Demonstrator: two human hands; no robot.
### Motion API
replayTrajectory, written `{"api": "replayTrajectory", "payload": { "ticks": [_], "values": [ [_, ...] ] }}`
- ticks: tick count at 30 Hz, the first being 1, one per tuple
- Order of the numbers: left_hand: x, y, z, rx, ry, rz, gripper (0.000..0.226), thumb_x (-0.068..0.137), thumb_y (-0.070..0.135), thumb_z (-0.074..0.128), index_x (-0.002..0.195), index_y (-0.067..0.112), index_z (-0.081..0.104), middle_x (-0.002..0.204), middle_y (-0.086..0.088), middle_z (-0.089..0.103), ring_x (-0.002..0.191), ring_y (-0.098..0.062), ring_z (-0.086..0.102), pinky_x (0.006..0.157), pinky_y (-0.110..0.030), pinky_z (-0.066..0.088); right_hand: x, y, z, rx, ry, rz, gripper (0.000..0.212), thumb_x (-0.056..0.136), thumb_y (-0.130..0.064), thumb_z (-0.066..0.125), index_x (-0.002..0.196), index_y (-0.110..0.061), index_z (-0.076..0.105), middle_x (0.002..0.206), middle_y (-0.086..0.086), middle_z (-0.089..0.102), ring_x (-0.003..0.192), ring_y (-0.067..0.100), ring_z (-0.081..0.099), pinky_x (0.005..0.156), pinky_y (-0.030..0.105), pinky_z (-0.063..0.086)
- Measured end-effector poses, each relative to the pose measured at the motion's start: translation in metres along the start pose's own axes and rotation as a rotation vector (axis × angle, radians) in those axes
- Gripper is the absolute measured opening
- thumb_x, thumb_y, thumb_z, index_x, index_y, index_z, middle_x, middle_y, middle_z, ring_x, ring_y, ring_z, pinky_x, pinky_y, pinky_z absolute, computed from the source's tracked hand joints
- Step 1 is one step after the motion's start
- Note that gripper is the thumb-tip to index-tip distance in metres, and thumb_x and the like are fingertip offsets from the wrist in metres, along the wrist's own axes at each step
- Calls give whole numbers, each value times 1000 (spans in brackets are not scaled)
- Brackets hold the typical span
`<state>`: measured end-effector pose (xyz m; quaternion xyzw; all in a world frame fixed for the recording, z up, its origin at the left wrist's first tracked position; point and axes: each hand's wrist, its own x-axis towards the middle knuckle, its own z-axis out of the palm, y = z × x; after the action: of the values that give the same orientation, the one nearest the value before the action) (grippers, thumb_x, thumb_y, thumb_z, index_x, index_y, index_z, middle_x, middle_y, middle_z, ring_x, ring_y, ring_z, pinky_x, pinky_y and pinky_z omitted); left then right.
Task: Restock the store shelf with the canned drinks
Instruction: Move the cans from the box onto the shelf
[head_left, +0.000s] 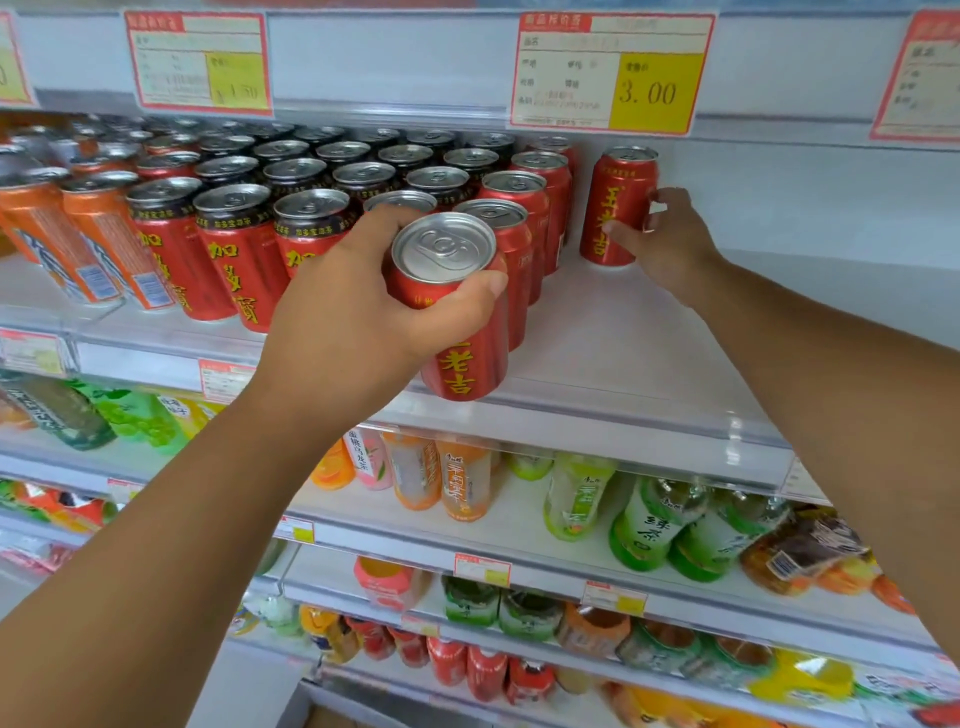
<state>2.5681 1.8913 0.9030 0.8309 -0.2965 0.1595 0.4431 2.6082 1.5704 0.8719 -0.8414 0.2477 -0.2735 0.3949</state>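
Left hand (358, 306) grips a tilted can (457, 312) above the shelf (623, 353) front; right hand (670, 244) clasps an upright can (615, 208) standing farther back.

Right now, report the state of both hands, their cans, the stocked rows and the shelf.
near can, sealed, tilted, in the air.
far can, sealed, upright on the shelf, apart from the red can rows.
red can rows, upright, sealed, packed together.
shelf, bare around the far can.
left hand, grips the near can around its top.
right hand, holds the far can by its sides.
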Motion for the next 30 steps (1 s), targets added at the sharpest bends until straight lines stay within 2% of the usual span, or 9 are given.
{"api": "replayTrajectory", "payload": {
  "ticks": [5, 13, 18, 21, 23, 25, 26, 28, 30],
  "values": [
    [-5, 0, 2, -28, 33, 15, 45, 67, 75, 55, 100, 44, 54, 80, 44, 59, 78, 20, 56, 63, 0, 36, 17, 3, 15, -9, 10, -10, 64, 88, -38, 67, 137, -11, 35, 132, 14, 53, 118, 28, 55, 95, 33, 43],
    [-6, 2, 5, -32, 34, -1, 44, 69, 74, 53, 102, 45, 55, 83, 43, 60, 78, 18, 57, 64, -1, 37, 24, 7, 24, -60, -21, -57, 60, 93, -41, 57, 142, -13, 36, 138, 12, 51, 124, 29, 52, 102, 34, 41],
    [-7, 6, 6, -88, 34, -14, 48, 67, 71, 60, 103, 40, 62, 87, 35, 66, 83, 15, 61, 67, -2, 39, 8, -6, 13, -50, -11, 97, 83, 94, -39, 56, 154, -12, 6, 157, 12, 25, 139, 29, 35, 104, 34, 35],
    [-7, 13, 8, -98, 24, -16, 48, 64, 73, 58, 99, 41, 64, 87, 33, 66, 83, 15, 61, 68, -4, 42, -22, -28, -4, -13, 41, 111, 77, 89, -36, 61, 152, -18, 20, 151, 11, 31, 127, 26, 46, 83, 30, 41],
    [-6, 19, 11, -109, 20, -18, 47, 63, 74, 58, 97, 43, 64, 87, 34, 66, 83, 14, 61, 68, -6, 42, -53, -37, -13, 59, 34, 12, 63, 86, -29, 64, 142, -23, 39, 138, 8, 45, 116, 16, 53, 81, 26, 44],
    [-5, 25, 16, -135, 11, -15, 49, 62, 75, 58, 99, 42, 65, 87, 32, 67, 84, 12, 62, 72, -12, 45, -95, -39, -20, 181, -79, -103, 51, 77, -21, 68, 125, -31, 52, 118, 0, 58, 102, 4, 58, 84, 21, 46],
    [-4, 28, 18, -138, 7, -9, 51, 62, 75, 58, 101, 42, 65, 87, 31, 68, 85, 11, 63, 73, -14, 46, -116, -39, -24, 261, -199, -145, 59, 72, -20, 67, 126, -32, 51, 117, 0, 60, 105, 4, 59, 89, 24, 47],
    [-1, 35, 22, -119, -14, 5, 55, 62, 76, 56, 103, 41, 65, 87, 28, 69, 86, 9, 64, 75, -18, 50, -152, -40, -34, 366, -460, -216, 81, 64, -21, 68, 139, -32, 38, 132, -1, 56, 122, 8, 53, 103, 33, 43],
    [2, 41, 30, -118, -47, 21, 59, 62, 76, 56, 105, 38, 66, 92, 23, 71, 90, 4, 65, 81, -27, 54, -176, -43, -39, 362, -583, -306, 93, 65, -30, 78, 144, -35, 30, 140, -10, 51, 129, 5, 48, 106, 30, 40]
  ]
}}
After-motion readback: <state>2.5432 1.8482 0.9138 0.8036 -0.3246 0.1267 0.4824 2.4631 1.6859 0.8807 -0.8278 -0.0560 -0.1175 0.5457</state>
